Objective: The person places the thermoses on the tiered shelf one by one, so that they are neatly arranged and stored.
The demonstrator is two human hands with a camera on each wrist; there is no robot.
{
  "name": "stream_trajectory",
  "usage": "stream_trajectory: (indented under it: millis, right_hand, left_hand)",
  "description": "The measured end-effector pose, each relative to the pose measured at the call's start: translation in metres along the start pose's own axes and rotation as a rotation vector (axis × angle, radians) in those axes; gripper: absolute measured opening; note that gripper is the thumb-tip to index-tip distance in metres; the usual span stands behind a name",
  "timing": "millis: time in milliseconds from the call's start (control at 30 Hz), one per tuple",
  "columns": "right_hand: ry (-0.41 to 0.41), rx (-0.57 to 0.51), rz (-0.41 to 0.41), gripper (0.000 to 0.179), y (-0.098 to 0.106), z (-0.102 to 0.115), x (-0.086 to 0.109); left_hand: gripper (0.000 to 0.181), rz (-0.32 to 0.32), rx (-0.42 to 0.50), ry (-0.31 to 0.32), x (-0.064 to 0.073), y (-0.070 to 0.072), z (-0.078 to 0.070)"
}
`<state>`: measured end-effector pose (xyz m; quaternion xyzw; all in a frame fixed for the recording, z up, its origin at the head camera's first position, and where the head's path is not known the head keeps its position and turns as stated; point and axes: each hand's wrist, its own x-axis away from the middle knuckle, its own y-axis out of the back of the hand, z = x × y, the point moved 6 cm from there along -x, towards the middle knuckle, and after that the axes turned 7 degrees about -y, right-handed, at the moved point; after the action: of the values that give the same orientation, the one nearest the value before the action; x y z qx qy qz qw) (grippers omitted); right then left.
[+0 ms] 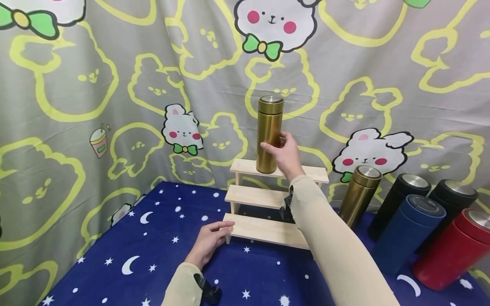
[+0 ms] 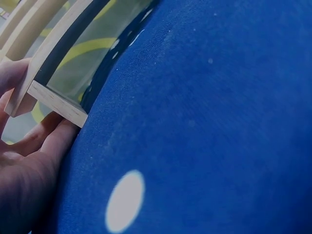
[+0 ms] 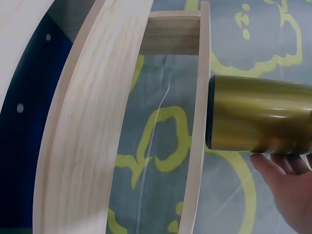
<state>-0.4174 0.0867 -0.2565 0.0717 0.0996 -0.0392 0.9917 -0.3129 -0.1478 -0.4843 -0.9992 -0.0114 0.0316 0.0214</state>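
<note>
A gold thermos (image 1: 269,127) with a silver-topped lid stands upright at the top step of a three-step wooden rack (image 1: 256,196). My right hand (image 1: 285,154) grips its lower half from the right, thumb across the front. In the right wrist view, the base of the gold thermos (image 3: 258,114) meets the edge of the top board (image 3: 197,126); no gap shows between them. My left hand (image 1: 210,238) holds the left end of the lowest board (image 1: 264,231). The left wrist view has its thumb on the board and the other fingers beside the wooden leg (image 2: 58,103).
To the right of the rack stand several more thermoses: a gold one (image 1: 359,195), black ones (image 1: 398,204), a blue one (image 1: 409,233) and a red one (image 1: 455,250). A dark blue cloth (image 1: 126,238) with stars and moons covers the table. Behind hangs a patterned grey curtain (image 1: 214,93).
</note>
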Motion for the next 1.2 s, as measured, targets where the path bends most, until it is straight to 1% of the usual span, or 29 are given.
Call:
stream_trajectory:
  millis: [233, 367, 500, 667, 800, 1067, 1200]
  right_hand:
    - [0.031, 0.002, 0.009, 0.07, 0.005, -0.004, 0.001]
    - [0.054, 0.003, 0.025, 0.072, 0.01, -0.005, 0.006]
    - [0.061, 0.022, 0.047, 0.074, 0.017, -0.007, 0.014]
    - [0.056, 0.066, 0.073, 0.075, 0.029, -0.017, 0.028]
    - [0.078, 0.059, 0.08, 0.076, 0.038, -0.022, 0.038]
    - [0.127, 0.052, 0.101, 0.071, 0.052, -0.032, 0.055]
    - [0.126, 0.078, 0.102, 0.068, 0.06, -0.038, 0.061]
  left_hand:
    - [0.032, 0.004, -0.009, -0.003, 0.001, 0.0, -0.001]
    - [0.033, 0.001, -0.018, -0.003, 0.001, 0.001, -0.001]
    - [0.032, -0.002, -0.01, -0.005, 0.001, 0.001, -0.001]
    - [0.032, 0.002, -0.016, -0.005, 0.001, 0.0, -0.001]
    - [0.031, -0.008, -0.024, 0.007, 0.0, 0.0, 0.0]
    - [0.032, -0.016, -0.047, 0.015, 0.001, 0.001, -0.001]
    - [0.032, -0.018, -0.039, 0.015, 0.0, 0.001, 0.0]
